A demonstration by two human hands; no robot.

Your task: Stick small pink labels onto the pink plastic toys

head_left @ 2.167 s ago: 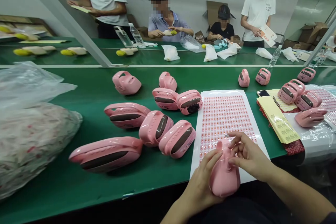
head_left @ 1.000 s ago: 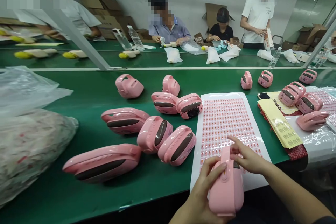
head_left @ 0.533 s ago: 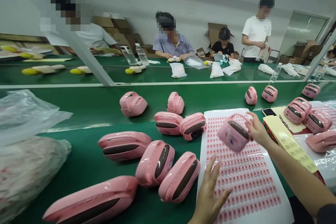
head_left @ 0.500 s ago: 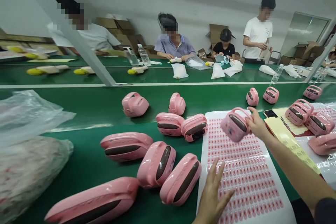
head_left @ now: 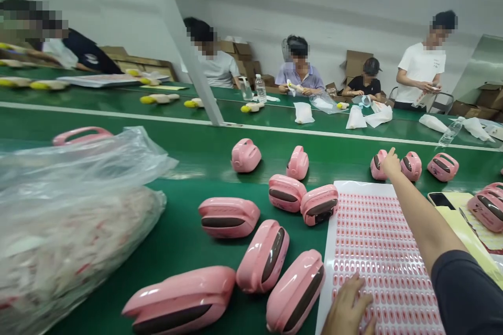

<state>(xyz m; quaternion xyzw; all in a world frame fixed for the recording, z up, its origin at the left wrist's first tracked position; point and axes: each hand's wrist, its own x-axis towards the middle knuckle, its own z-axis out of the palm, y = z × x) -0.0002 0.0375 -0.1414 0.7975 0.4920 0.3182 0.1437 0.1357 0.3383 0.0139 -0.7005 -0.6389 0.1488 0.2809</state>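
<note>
My right hand reaches far forward to the green belt, its fingers closed at the right side of a small pink plastic case with a loop handle and dark window. The case rests on the belt, partly covered by the hand. My left hand is low in the view, fingers apart and empty, over a white sheet carrying rows of small pink-and-red oval stickers. Left of the sheet lie several more pink cases, among them one beside the sheet and one touching its upper left corner.
A big clear plastic bag of small pieces fills the left. Pink cases stand further right on the belt. A phone and yellow sheets lie at right. Co-workers sit and stand across the line, behind a slanted metal post.
My right hand has carried the pink case from above the sticker sheet forward to the belt. My left hand has moved lower over the sheet. The view has swung left.
</note>
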